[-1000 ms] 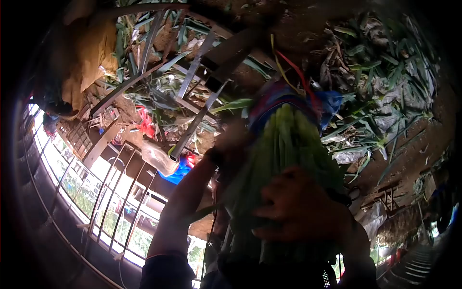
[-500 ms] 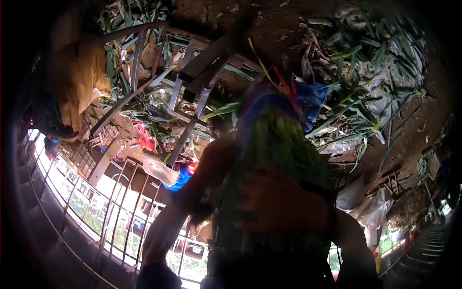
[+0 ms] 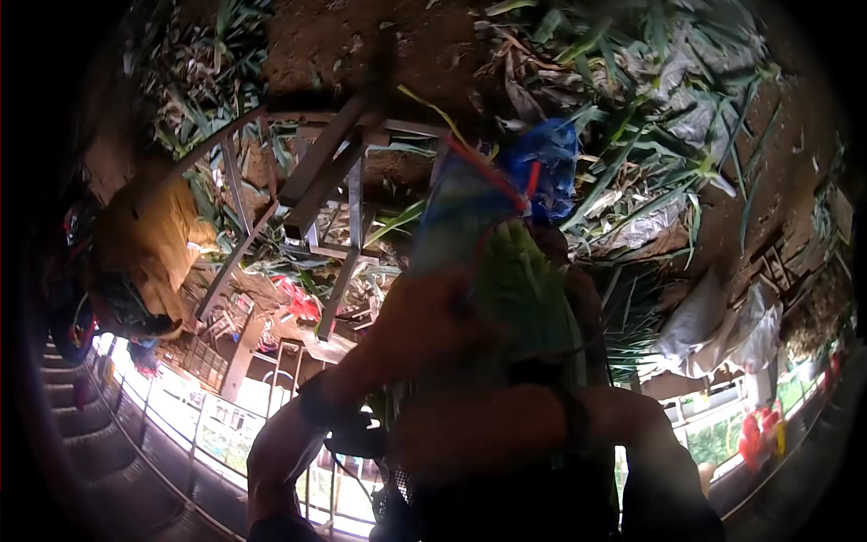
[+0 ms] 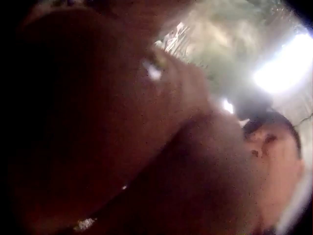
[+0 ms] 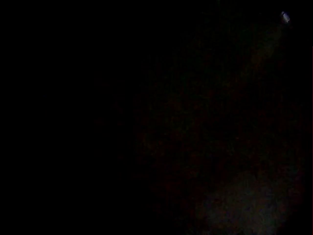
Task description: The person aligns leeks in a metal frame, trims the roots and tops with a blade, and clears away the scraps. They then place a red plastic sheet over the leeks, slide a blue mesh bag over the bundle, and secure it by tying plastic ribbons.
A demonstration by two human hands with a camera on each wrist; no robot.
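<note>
A bundle of long green leafy stalks (image 3: 528, 280), leek-like, stands close to the person's body in the head view. Blue plastic wrap (image 3: 546, 163) and a red strap (image 3: 488, 172) lie at its far end. Blurred in motion, the left hand (image 3: 429, 316) lies against the bundle's left side, fingers over the leaves. In the left wrist view dark skin of that hand (image 4: 122, 98) fills most of the picture. The right hand (image 3: 461, 434) reaches across the near part of the bundle, in deep shadow; I cannot tell how its fingers lie. The right wrist view is almost black.
A metal frame (image 3: 348, 199) stands beyond the bundle to the left. Loose leaves (image 3: 632, 172) and plastic scraps litter the dirt floor at right. White sacks (image 3: 722, 330) sit at the right, a tan cloth (image 3: 158, 244) hangs at left, and barred railings (image 3: 217, 425) run along the near left.
The head view has shifted, so the frame and floor litter sit further left. The right hand has moved from on top of the leaves to lower across the bundle; the left hand has come over the leaves.
</note>
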